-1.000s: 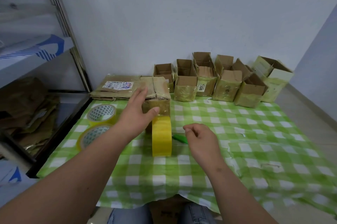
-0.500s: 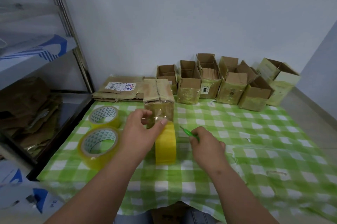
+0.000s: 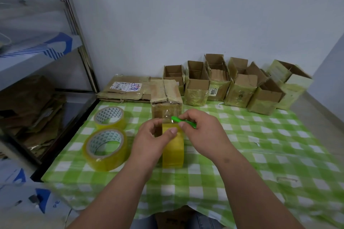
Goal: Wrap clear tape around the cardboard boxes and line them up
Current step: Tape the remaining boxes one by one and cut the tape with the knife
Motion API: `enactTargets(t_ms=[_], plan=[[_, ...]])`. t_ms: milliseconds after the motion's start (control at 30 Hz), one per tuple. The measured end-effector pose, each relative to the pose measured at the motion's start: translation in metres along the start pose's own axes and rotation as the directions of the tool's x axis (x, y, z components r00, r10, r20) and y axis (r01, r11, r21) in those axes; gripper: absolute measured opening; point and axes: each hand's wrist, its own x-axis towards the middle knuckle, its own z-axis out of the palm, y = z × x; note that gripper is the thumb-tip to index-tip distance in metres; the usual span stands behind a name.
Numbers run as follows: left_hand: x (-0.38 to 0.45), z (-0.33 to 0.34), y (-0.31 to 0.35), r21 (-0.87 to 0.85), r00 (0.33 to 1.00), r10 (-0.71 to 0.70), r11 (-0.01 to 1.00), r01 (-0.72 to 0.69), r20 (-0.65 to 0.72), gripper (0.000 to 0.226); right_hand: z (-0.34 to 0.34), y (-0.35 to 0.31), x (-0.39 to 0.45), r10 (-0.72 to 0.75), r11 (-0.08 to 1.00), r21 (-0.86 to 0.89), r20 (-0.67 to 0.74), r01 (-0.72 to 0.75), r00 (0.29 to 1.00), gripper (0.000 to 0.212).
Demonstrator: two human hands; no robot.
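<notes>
The left hand (image 3: 150,140) grips the upright tape roll (image 3: 173,151) just before the closed cardboard box (image 3: 166,105). The right hand (image 3: 202,133) pinches a green cutter (image 3: 183,121) at the clear tape strip (image 3: 167,117).

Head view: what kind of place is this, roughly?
Probably a small packing or parcel-prep corner, not a proper warehouse. Taped open cardboard boxes line the wall, spare tape rolls sit on a checked tablecloth, and flattened cardboard lies beside a metal shelf.

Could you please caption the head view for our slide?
Left hand steadies tape roll; right hand brings green cutter to taped box.
</notes>
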Motion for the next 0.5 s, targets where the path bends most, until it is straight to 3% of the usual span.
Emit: enactTargets(t_ms=[200, 500], plan=[[0.002, 0.0, -0.005, -0.034, 1.0, -0.003, 0.999, 0.003, 0.021, 0.036, -0.004, -0.013, 0.008, -0.024, 0.985, -0.172, 0.022, 0.027, 0.999, 0.015], [0.0, 0.004, -0.004, -0.05, 1.0, -0.001, 0.999, 0.002, 0.019, 0.03, -0.002, -0.025, 0.014, -0.027, 0.959, -0.282, 0.048, 0.039, 0.998, 0.013]])
